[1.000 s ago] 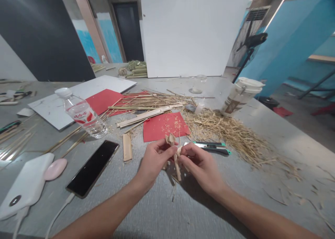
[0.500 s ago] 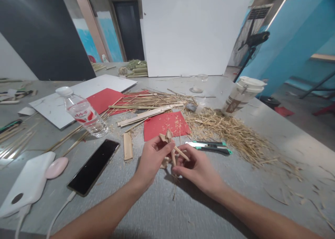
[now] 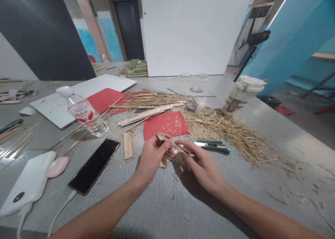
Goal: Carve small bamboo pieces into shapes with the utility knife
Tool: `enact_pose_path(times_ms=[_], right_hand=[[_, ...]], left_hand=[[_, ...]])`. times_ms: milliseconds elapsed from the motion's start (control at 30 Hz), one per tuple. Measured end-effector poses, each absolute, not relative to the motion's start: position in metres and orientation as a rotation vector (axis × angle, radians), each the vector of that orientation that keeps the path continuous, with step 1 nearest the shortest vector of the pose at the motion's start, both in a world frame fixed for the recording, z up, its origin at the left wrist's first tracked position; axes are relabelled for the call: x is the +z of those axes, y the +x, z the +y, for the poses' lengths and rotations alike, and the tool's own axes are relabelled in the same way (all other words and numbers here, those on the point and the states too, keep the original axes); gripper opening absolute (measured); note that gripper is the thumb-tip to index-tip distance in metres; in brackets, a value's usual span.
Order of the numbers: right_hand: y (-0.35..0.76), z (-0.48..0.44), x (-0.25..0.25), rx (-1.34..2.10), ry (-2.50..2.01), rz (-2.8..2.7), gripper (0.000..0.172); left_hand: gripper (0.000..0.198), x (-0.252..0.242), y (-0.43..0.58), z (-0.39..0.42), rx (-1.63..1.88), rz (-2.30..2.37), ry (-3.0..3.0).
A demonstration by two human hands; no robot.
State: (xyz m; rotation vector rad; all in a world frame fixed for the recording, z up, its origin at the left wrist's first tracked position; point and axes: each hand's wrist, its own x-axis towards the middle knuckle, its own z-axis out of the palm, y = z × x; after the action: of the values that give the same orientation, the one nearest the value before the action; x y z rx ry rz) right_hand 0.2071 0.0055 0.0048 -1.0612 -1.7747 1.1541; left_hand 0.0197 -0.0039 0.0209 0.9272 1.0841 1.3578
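Note:
My left hand point(image 3: 151, 157) is closed, its thumb and fingers pinching a pale straw-coloured stick piece point(image 3: 171, 142) with a broad, leaf-shaped end. The fingers of my right hand point(image 3: 200, 162) are closed on the other, thinner end of the piece. It slants down to the right between the hands. Under my fingers, small pale scraps point(image 3: 164, 162) lie on the grey table, partly hidden. Just beyond my right hand is a green and black utility knife point(image 3: 213, 147). A red sheet point(image 3: 167, 124) strewn with shavings lies beyond my left hand.
A pile of straw point(image 3: 230, 131) spreads right, beside a white-lidded cup point(image 3: 240, 94). Long stalks point(image 3: 149, 101) lie at the back. To the left are a water bottle point(image 3: 85, 111), a phone point(image 3: 94, 165), a cabled white power bank point(image 3: 27, 183) and a flat bamboo piece point(image 3: 128, 146).
The two crossed sticks in my hands have swung to lie nearly along one line. My right hand has shifted slightly up and right, and the leaf-shaped end has tipped down to the left.

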Motion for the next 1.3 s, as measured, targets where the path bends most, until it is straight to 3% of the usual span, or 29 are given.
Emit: enact_pose_path(times_ms=[633,933,1300], right_hand=[[0.205,0.005,0.008,1.703,-0.809,-1.306,0.033],[0.206,0.007,0.004,1.782,-0.774,-1.261,0.03],[0.206,0.006,0.008,1.847,-0.708,-1.21,0.026]], left_hand=[[0.029,0.024,0.004,0.0,1.479,0.722,0.983],[0.043,0.026,0.005,0.004,1.514,0.783,0.886],[0.028,0.028,0.004,0.004,1.516,0.823,0.844]])
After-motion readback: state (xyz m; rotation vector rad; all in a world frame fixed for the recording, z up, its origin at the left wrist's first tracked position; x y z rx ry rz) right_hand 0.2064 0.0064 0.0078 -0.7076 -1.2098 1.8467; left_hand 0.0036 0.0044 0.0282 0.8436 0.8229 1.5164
